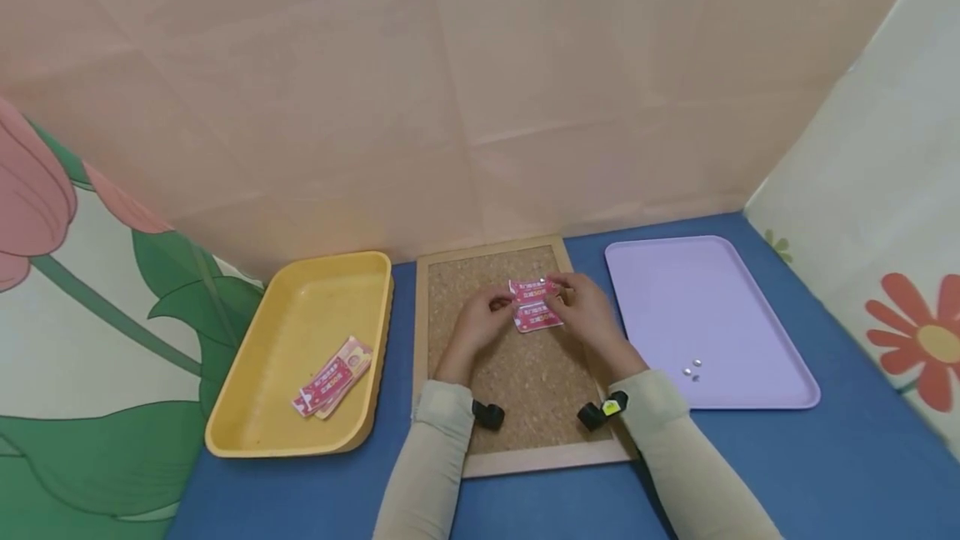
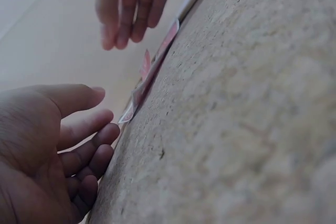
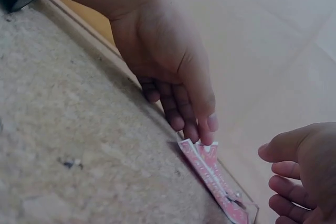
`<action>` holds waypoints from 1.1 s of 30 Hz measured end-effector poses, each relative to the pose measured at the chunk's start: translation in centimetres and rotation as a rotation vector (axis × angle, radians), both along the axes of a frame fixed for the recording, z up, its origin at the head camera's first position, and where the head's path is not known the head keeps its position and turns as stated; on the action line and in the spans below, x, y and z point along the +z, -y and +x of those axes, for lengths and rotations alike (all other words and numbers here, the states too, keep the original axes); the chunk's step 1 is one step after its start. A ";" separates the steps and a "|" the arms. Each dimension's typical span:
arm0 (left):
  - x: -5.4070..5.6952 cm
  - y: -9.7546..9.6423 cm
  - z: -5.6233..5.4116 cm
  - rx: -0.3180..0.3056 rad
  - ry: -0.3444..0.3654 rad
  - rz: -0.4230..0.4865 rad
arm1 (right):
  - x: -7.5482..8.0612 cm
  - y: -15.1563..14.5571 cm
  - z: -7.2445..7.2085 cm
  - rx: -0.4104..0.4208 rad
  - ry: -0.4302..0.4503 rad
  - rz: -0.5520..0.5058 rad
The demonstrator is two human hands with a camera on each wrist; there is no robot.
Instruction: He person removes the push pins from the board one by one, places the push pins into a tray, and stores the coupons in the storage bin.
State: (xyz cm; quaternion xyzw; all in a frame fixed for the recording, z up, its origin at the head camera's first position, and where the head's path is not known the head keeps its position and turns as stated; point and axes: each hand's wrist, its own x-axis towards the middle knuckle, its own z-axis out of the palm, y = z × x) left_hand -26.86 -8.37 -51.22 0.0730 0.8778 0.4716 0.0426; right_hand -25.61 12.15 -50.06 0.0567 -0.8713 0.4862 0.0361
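Two pink-and-white printed coupons (image 1: 536,317) lie one above the other on a wood-framed cork board (image 1: 525,394). Small silver spots show on the upper coupon near its top edge, and the coupon ends lift off the cork in the left wrist view. At the coupons' left end is my left hand (image 1: 480,325), fingers loosely bent, thumb apart from them, fingertips right at the edge. My right hand (image 1: 588,319) hovers at the right end, its fingers (image 2: 126,22) extended and relaxed, with nothing visible between them.
To the left, a yellow tray (image 1: 307,307) holds several more pink coupons (image 1: 339,377). A lavender tray (image 1: 690,298) on the right carries several silver thumbtacks (image 1: 697,363). Blue cloth (image 1: 525,507) covers the table, and a beige curtain (image 1: 465,90) rises behind it.
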 end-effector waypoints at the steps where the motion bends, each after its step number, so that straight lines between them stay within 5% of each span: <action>1: -0.1 0.0 0.0 -0.006 0.000 -0.001 | -0.2 0.0 0.0 0.005 -0.005 0.009; 7: -0.6 0.3 0.3 -0.003 0.002 -0.016 | -1.5 -0.4 -0.1 0.053 -0.056 0.120; 19: -0.7 0.7 0.1 0.005 -0.026 -0.075 | -1.8 -1.0 -0.7 0.073 -0.010 0.236; 33: -0.5 0.6 0.0 0.014 -0.035 -0.155 | -1.7 -1.1 -1.5 0.140 -0.140 0.316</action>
